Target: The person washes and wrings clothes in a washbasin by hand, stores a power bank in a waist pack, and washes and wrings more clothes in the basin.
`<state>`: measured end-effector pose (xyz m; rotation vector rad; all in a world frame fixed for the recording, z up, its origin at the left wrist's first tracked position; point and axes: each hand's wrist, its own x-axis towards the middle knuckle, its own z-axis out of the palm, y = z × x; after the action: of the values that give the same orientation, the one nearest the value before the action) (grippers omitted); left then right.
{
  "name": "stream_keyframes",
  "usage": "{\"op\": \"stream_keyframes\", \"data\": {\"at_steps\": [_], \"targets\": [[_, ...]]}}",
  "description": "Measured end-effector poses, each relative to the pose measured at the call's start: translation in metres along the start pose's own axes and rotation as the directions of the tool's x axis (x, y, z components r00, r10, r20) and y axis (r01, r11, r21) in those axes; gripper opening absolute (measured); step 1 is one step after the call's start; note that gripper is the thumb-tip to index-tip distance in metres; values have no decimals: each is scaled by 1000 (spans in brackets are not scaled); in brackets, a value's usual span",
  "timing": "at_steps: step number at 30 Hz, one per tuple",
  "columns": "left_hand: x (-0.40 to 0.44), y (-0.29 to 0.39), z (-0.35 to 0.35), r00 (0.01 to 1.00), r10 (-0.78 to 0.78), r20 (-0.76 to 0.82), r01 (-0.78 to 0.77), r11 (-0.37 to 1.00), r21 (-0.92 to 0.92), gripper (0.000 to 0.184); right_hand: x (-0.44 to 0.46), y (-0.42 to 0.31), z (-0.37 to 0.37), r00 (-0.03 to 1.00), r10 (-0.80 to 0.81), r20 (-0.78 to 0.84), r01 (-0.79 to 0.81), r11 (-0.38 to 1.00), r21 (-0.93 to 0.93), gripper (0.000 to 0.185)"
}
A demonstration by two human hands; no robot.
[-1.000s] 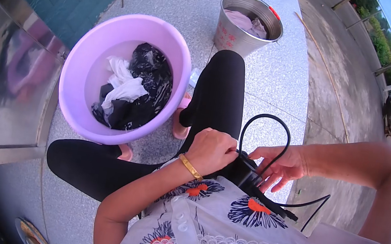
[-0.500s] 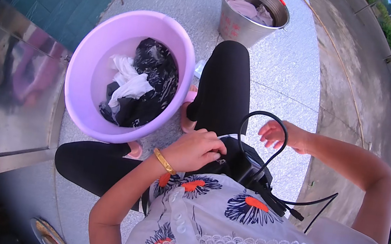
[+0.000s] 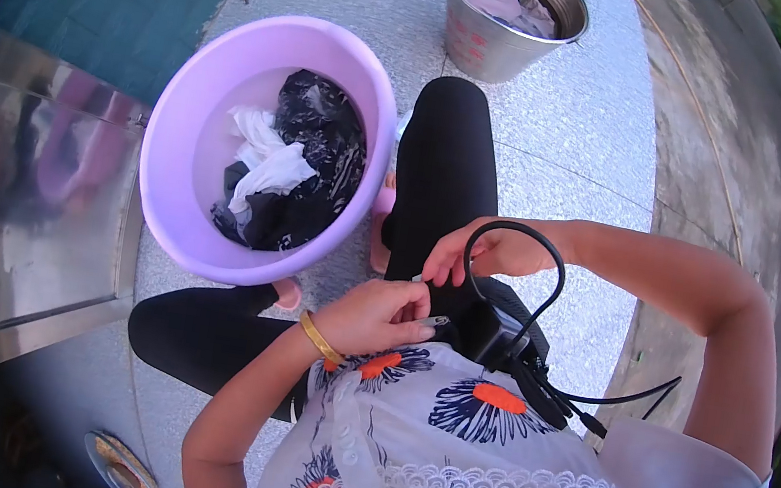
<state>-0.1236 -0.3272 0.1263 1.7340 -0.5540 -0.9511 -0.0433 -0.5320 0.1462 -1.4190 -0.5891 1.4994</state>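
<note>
My left hand (image 3: pixel 375 314), with a gold bracelet (image 3: pixel 322 337) at the wrist, is closed over my lap. A small grey piece (image 3: pixel 436 322) sticks out by its thumb; its kind is unclear. Just above it, my right hand (image 3: pixel 499 250) has its fingers bent together, and a tiny pale edge (image 3: pixel 419 278) shows near the fingertips. What the right fingers pinch is too small to tell. Beside both hands, a black box-shaped device (image 3: pixel 495 339) rests on my lap. A looped black cable (image 3: pixel 560 290) rises from it, passing by my right hand.
A purple basin (image 3: pixel 164 160) holds wet black clothing (image 3: pixel 332 160) and a white cloth (image 3: pixel 271 168). Beyond my knee stands a metal bucket (image 3: pixel 485 51) with pale cloth (image 3: pixel 498 0) inside. A shiny metal panel (image 3: pixel 35 191) is at left, and a long thin pole (image 3: pixel 700 129) lies at right.
My right hand has moved left and down, from beside the cable loop to just above my left hand, its fingers drawing together. The grey piece now shows at my left hand.
</note>
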Motion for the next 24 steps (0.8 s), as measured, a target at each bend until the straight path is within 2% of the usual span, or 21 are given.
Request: {"op": "stream_keyframes", "data": {"at_steps": [3,5,6,7,10,12,14,18,21,23,24], "targets": [[-3,-5,-3,996,-12,-83,9,1000,-30,22,-10,-10,-9,996,-85,-8,85,995,-56,40],[-3,-7,-6,986,-124,-110,112,987,-114,22,-16,-21,-11,996,-90,10,90,992,-87,42],[-3,-10,-7,986,-127,-103,115,986,-121,22,-17,-24,-11,995,-91,28,94,988,-118,44],[0,-13,-9,985,-141,-103,123,979,-166,22,-17,-24,-12,995,-93,30,96,985,-145,33],[7,-20,-15,979,-171,-114,139,960,-243,23,-14,-23,-17,994,-93,53,96,993,-65,24],[9,-21,-18,975,-191,-114,155,951,-268,22,-12,-9,-20,997,-72,36,75,992,-99,28],[11,-20,-20,963,-229,-144,172,929,-327,23,-12,2,-13,985,54,-164,-1,952,306,23],[16,-20,-21,956,-244,-165,155,894,-420,22,-19,12,15,864,5,-503,192,920,340,23],[21,-14,-25,964,-225,-141,152,902,-404,21,-22,9,25,820,54,-570,210,898,388,22],[27,-12,-26,966,-203,-161,155,951,-267,25,-24,11,23,807,64,-587,234,878,418,19],[29,-9,-27,966,-203,-161,155,951,-269,25,-24,11,23,807,65,-586,233,878,418,19]]}}
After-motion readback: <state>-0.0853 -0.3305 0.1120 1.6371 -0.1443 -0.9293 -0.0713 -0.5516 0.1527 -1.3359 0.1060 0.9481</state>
